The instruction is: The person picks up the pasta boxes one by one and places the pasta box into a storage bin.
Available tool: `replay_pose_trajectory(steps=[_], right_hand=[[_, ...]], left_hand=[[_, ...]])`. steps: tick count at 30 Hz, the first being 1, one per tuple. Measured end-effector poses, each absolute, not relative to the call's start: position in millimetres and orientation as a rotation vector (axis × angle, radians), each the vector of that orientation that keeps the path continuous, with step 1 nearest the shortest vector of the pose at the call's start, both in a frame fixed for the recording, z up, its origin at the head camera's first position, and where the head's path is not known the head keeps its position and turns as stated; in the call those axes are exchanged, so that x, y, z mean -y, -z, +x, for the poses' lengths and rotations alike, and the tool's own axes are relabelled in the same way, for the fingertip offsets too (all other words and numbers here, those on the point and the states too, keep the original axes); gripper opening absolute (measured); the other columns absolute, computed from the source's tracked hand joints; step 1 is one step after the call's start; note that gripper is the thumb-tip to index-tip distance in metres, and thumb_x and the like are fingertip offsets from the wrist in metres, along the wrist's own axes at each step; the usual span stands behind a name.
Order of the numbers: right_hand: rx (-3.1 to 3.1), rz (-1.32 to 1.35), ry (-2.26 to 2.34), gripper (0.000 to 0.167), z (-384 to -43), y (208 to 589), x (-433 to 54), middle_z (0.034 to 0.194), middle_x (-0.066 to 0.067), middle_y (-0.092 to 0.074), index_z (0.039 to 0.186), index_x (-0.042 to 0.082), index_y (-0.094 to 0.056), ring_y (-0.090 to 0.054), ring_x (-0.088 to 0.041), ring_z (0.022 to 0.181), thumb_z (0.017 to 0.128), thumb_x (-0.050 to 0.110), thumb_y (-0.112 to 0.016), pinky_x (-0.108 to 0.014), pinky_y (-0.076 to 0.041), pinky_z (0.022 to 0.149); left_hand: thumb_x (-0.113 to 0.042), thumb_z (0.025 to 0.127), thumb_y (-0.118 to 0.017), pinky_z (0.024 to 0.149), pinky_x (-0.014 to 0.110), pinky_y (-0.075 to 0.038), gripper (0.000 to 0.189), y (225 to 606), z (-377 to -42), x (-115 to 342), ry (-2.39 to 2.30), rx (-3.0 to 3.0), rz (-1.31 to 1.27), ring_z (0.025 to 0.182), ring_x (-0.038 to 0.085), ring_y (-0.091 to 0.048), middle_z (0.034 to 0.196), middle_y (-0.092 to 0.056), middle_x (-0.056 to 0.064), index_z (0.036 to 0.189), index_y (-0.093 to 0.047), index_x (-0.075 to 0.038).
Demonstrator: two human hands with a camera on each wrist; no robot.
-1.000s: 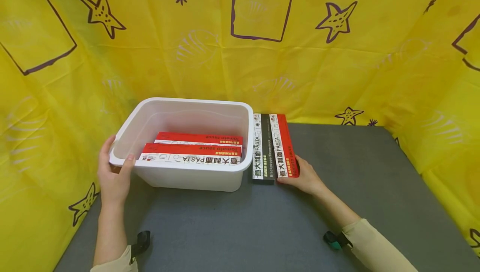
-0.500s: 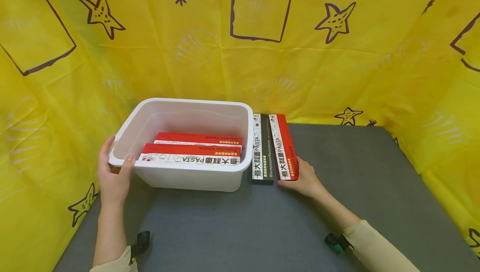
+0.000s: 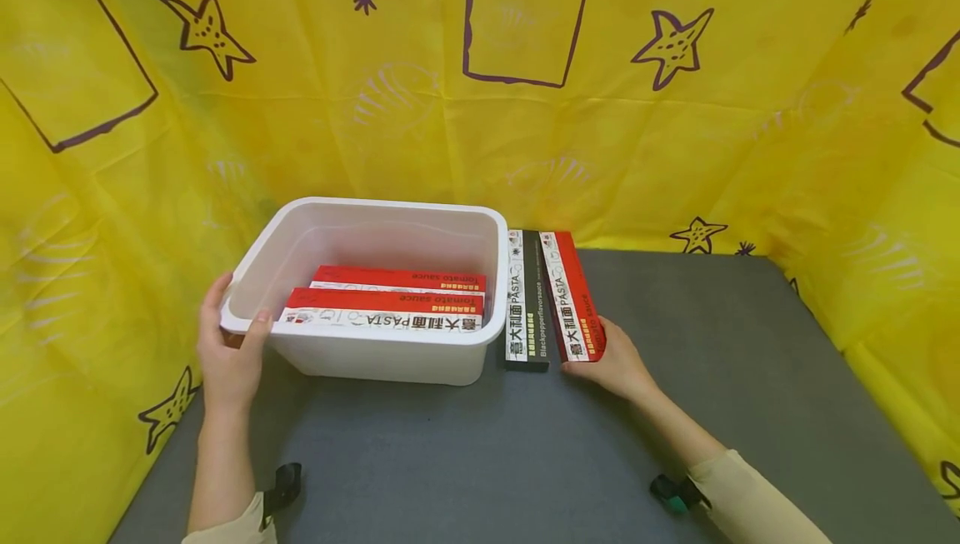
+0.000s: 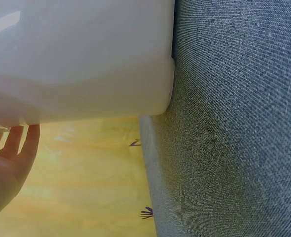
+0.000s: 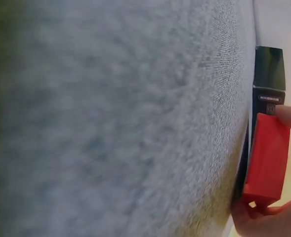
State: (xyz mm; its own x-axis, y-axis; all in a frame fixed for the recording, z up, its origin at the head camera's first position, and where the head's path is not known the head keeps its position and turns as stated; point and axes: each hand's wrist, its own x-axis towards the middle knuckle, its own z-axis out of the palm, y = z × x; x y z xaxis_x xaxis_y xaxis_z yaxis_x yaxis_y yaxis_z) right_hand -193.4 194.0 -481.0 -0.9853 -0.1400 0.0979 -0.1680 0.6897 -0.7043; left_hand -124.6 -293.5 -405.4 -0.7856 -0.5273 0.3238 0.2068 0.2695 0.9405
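Note:
My left hand [image 3: 231, 361] grips the left front corner of a white plastic tub [image 3: 382, 361], thumb over the rim and fingers at the outside. In the left wrist view its fingers [image 4: 29, 143] touch the tub's wall. Two red and white pasta boxes [image 3: 390, 301] lie inside the tub. To the right of it, my right hand [image 3: 618, 361] holds the near end of a red tomato sauce pasta box [image 3: 572, 294], thumb on one side and fingers on the other. A black and white pasta box [image 3: 528, 302] lies between that box and the tub.
The grey cloth-covered table [image 3: 450, 461] extends in front and to the right. A yellow patterned curtain [image 3: 390, 127] encloses the back and both sides, close behind the tub and the boxes.
The near end of the red box in my right hand has swung slightly right, opening a narrow wedge beside the black box. My left hand has stayed on the tub.

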Motion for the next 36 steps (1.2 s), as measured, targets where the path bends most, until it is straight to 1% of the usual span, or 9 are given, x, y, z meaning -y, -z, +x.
replay_pose_trajectory(steps=[3, 5, 13, 19, 23, 28, 30, 32, 36], right_hand=[[2.879, 0.188, -1.222, 0.094, -189, 477, -198, 0.126, -0.020, -0.055, 0.139, -0.004, -0.041, -0.053, -0.032, 0.108, 0.067, 0.036, -0.085, -0.049, -0.044, 0.091], [2.882, 0.131, -1.254, 0.095, -186, 475, -199, 0.131, -0.021, -0.053, 0.142, -0.002, -0.038, -0.052, -0.033, 0.112, 0.069, 0.036, -0.085, -0.049, -0.042, 0.094], [2.812, -0.079, -1.437, 0.094, -179, 464, -203, 0.140, -0.017, -0.048, 0.150, 0.010, -0.031, -0.047, -0.032, 0.123, 0.076, 0.040, -0.081, -0.049, -0.037, 0.099], [2.683, -0.187, -1.574, 0.088, -177, 456, -202, 0.142, -0.015, -0.045, 0.152, 0.018, -0.031, -0.044, -0.030, 0.124, 0.080, 0.036, -0.079, -0.047, -0.036, 0.100], [2.562, -0.212, -1.657, 0.083, -175, 451, -202, 0.142, -0.013, -0.047, 0.150, 0.018, -0.035, -0.045, -0.026, 0.122, 0.081, 0.032, -0.078, -0.040, -0.037, 0.097], [2.441, -0.207, -1.691, 0.076, -174, 441, -204, 0.138, -0.012, -0.053, 0.148, 0.016, -0.041, -0.049, -0.018, 0.113, 0.082, 0.026, -0.078, -0.020, -0.041, 0.087], [2.393, -0.207, -1.721, 0.074, -173, 438, -205, 0.136, -0.012, -0.054, 0.147, 0.015, -0.044, -0.051, -0.014, 0.109, 0.082, 0.023, -0.078, -0.014, -0.043, 0.082], [2.344, -0.213, -1.755, 0.072, -173, 435, -206, 0.134, -0.012, -0.056, 0.146, 0.014, -0.046, -0.053, -0.011, 0.105, 0.082, 0.019, -0.078, -0.011, -0.044, 0.079], [2.209, -0.255, -1.857, 0.065, -173, 429, -209, 0.130, -0.010, -0.057, 0.142, 0.011, -0.051, -0.054, -0.009, 0.101, 0.083, 0.013, -0.077, -0.011, -0.048, 0.077]], left_hand=[[-0.013, 0.086, -0.063, 0.082, 0.014, -0.046, 0.063, 406, -125, 293, 1.581, 1.930, 0.286, 0.112, 0.019, -0.046, 0.135, -0.048, -0.001, 0.145, -0.045, -0.028], [-0.013, 0.086, -0.063, 0.082, 0.014, -0.046, 0.064, 406, -125, 293, 1.588, 1.922, 0.283, 0.112, 0.019, -0.046, 0.135, -0.048, -0.001, 0.145, -0.045, -0.028], [-0.015, 0.086, -0.064, 0.084, 0.015, -0.046, 0.064, 405, -124, 293, 1.572, 1.946, 0.292, 0.114, 0.018, -0.045, 0.136, -0.047, -0.002, 0.146, -0.043, -0.028], [-0.014, 0.086, -0.064, 0.084, 0.014, -0.047, 0.064, 406, -125, 293, 1.571, 1.935, 0.274, 0.113, 0.019, -0.046, 0.136, -0.048, -0.001, 0.145, -0.044, -0.027], [-0.015, 0.086, -0.064, 0.084, 0.014, -0.047, 0.064, 405, -125, 293, 1.581, 1.932, 0.273, 0.113, 0.019, -0.046, 0.136, -0.048, -0.001, 0.145, -0.044, -0.027], [-0.015, 0.086, -0.064, 0.083, 0.014, -0.047, 0.063, 405, -125, 293, 1.591, 1.925, 0.275, 0.113, 0.019, -0.046, 0.135, -0.048, -0.001, 0.145, -0.045, -0.028], [-0.014, 0.085, -0.064, 0.083, 0.014, -0.047, 0.063, 405, -125, 293, 1.590, 1.919, 0.273, 0.112, 0.019, -0.047, 0.134, -0.049, -0.001, 0.144, -0.045, -0.027], [-0.014, 0.085, -0.064, 0.083, 0.014, -0.046, 0.063, 405, -125, 293, 1.593, 1.909, 0.264, 0.112, 0.019, -0.047, 0.134, -0.049, -0.001, 0.144, -0.046, -0.027], [-0.013, 0.085, -0.064, 0.084, 0.014, -0.047, 0.063, 405, -125, 292, 1.582, 1.909, 0.247, 0.111, 0.019, -0.047, 0.134, -0.049, -0.001, 0.144, -0.046, -0.026]])
